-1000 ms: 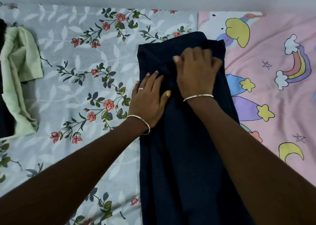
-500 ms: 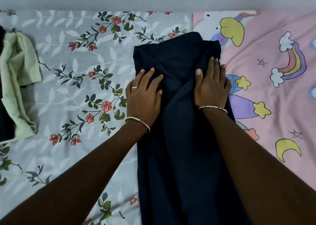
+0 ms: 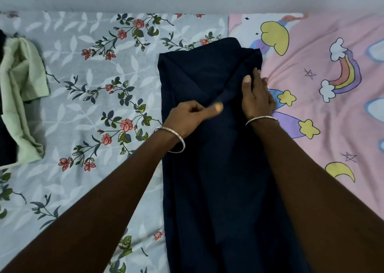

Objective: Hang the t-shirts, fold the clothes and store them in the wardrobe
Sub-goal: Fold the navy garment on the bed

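Navy garment (image 3: 207, 179), folded into a long strip, lies lengthwise on a bed, straddling the line where a floral sheet (image 3: 93, 75) meets a pink cartoon sheet (image 3: 336, 139). A pale green garment (image 3: 22, 98) sits crumpled well apart from it at the bed's left edge, not yet folded. The person's left hand (image 3: 187, 118) has its grip closed on a raised crease near the middle of the strip, with the cloth pinched between thumb and curled fingers. The right hand (image 3: 256, 98) lies along the strip's right edge, thumb on the cloth and fingers fairly straight. Whether that grip has hold of any fabric cannot be told. A silver bangle (image 3: 176, 142) rings the left wrist, and another rings the right. The work appears to be tidying the upper fold. The cloth looks soft and loose, so a tug on the crease without the right edge pinned could drag the layers askew, open the far-end fold and leave a lopsided bundle for the wardrobe.
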